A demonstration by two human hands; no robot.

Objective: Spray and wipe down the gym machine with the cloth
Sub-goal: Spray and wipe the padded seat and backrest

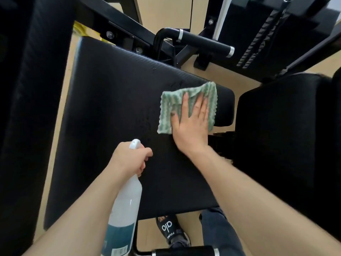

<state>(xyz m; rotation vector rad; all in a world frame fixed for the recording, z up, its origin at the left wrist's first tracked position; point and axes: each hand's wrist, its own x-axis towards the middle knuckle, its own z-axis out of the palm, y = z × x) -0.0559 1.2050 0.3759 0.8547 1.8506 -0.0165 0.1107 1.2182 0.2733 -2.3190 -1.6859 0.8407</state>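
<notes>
Seat pad point(114, 111): black, long axis running 6 to 12 o'clock, droplets near centre.
Cloth point(170, 106): green-white, at pad's 2 o'clock corner, flattened under right hand point(191, 124), fingers straight, pressing.
Spray bottle point(125, 204): gripped at the neck by left hand point(129, 159), nozzle toward 12.
Unwiped pad lies toward 9 o'clock from the cloth; right hand nearer.

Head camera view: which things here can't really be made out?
- Spray bottle: its base is cut off by the bottom edge, the label text is too blurred to read, and the left hand covers the trigger.
- Cloth: the right hand pressing on it hides its near corner.
- Seat pad: both forearms cover part of its near end.
</notes>
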